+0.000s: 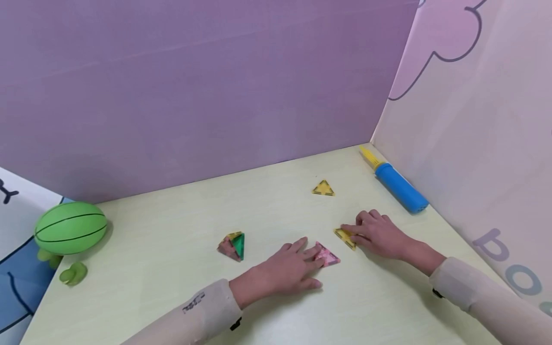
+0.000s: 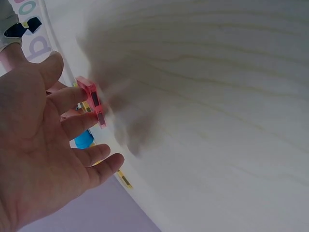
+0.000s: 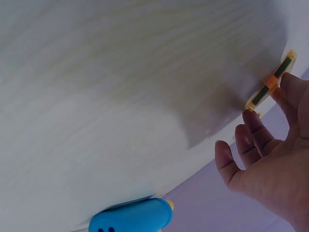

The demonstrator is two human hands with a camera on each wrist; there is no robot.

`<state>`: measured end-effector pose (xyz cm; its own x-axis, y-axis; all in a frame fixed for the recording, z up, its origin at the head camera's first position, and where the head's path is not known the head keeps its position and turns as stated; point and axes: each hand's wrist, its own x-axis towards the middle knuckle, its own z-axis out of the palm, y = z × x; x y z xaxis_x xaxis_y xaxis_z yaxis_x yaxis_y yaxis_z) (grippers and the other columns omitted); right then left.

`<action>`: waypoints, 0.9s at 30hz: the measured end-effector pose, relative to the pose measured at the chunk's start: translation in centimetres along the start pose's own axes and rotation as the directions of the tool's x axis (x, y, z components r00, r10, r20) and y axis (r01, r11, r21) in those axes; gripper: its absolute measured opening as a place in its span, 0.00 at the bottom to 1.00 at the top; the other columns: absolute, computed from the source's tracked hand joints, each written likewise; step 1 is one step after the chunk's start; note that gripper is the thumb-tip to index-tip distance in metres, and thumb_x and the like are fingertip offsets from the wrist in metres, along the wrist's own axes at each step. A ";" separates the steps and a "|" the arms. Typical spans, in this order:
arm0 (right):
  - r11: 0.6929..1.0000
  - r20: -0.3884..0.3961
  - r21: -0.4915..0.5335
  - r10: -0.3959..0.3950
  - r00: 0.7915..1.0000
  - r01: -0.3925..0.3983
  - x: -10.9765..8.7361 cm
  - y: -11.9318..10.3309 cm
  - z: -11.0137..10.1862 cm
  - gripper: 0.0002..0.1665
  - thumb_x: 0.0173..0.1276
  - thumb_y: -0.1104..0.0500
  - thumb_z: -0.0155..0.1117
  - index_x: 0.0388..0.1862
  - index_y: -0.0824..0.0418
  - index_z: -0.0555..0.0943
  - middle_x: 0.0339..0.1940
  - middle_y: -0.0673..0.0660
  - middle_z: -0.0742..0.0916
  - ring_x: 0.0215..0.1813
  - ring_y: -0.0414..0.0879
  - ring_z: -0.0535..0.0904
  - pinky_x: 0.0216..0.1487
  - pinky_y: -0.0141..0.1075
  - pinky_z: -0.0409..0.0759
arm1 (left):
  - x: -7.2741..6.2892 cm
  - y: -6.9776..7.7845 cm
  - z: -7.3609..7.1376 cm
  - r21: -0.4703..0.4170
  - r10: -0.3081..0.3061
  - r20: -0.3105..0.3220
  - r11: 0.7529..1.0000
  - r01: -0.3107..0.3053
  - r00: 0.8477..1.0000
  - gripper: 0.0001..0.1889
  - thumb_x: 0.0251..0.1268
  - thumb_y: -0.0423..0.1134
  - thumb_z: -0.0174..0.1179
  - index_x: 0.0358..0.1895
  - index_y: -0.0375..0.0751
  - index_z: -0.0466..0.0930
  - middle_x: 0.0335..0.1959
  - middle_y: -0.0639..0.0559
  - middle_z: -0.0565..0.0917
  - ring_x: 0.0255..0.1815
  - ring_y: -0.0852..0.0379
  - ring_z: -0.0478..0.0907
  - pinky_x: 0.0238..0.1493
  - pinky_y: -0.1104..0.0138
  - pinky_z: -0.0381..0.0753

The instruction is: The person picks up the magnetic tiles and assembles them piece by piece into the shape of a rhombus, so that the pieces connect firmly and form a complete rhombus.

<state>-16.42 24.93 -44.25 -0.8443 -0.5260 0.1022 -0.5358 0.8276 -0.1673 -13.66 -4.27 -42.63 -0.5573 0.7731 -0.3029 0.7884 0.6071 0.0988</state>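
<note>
1. Light fingertip pressure on the edges should steer the pink triangle (image 1: 331,259) and yellow triangle (image 1: 346,238) best.
2. The left hand (image 1: 290,268) is palm-down, fingers spread, touching the pink triangle at its fingertips without clasping.
3. The right hand (image 1: 381,235), fingers bent, pinches the yellow triangle between thumb and fingertips.

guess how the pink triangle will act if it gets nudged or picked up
The pink triangle is probably stiff, since its edges run straight. It looks thin, so likely light. Its flat shape and corners suggest it would slide rather than roll.
</note>
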 end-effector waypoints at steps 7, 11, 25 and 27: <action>1.000 0.014 0.016 0.011 1.000 -0.011 0.2 -0.2 0.3 0.24 0.67 0.53 0.70 0.63 0.44 0.83 0.43 0.52 0.81 0.43 0.46 0.69 0.38 0.37 0.65 | 0.2 0.1 0.0 0.004 0.008 -0.004 1.000 -0.008 1.000 0.33 0.75 0.67 0.40 0.78 0.62 0.58 0.82 0.56 0.53 0.83 0.41 0.47 0.75 0.46 0.62; 1.000 0.023 0.021 -0.007 1.000 0.007 0.3 -0.6 0.5 0.24 0.67 0.53 0.69 0.63 0.44 0.82 0.43 0.52 0.80 0.44 0.46 0.69 0.39 0.38 0.66 | 0.4 0.2 0.0 -0.006 0.013 -0.005 1.000 -0.013 1.000 0.33 0.75 0.67 0.41 0.78 0.62 0.58 0.82 0.56 0.53 0.83 0.41 0.47 0.75 0.45 0.62; 0.999 0.064 0.031 -0.028 0.998 0.026 0.3 -1.9 0.6 0.24 0.69 0.51 0.68 0.65 0.41 0.81 0.45 0.50 0.79 0.47 0.44 0.69 0.41 0.37 0.66 | 1.1 0.7 -0.4 0.017 -0.004 0.016 1.000 0.004 1.000 0.33 0.75 0.67 0.41 0.79 0.63 0.57 0.82 0.57 0.53 0.83 0.42 0.46 0.75 0.47 0.62; 0.999 0.066 0.030 -0.025 0.998 0.023 0.4 -1.9 0.5 0.24 0.69 0.51 0.68 0.64 0.41 0.81 0.45 0.50 0.79 0.46 0.44 0.69 0.41 0.37 0.66 | 1.1 0.7 -0.5 0.026 -0.004 0.014 1.000 0.004 1.000 0.33 0.75 0.67 0.41 0.79 0.63 0.57 0.82 0.57 0.53 0.83 0.41 0.46 0.75 0.47 0.62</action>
<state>-15.71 23.08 -44.43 -0.8285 -0.5584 0.0418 -0.5550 0.8089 -0.1940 -13.84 -2.92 -42.45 -0.5570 0.7680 -0.3161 0.7928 0.6051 0.0729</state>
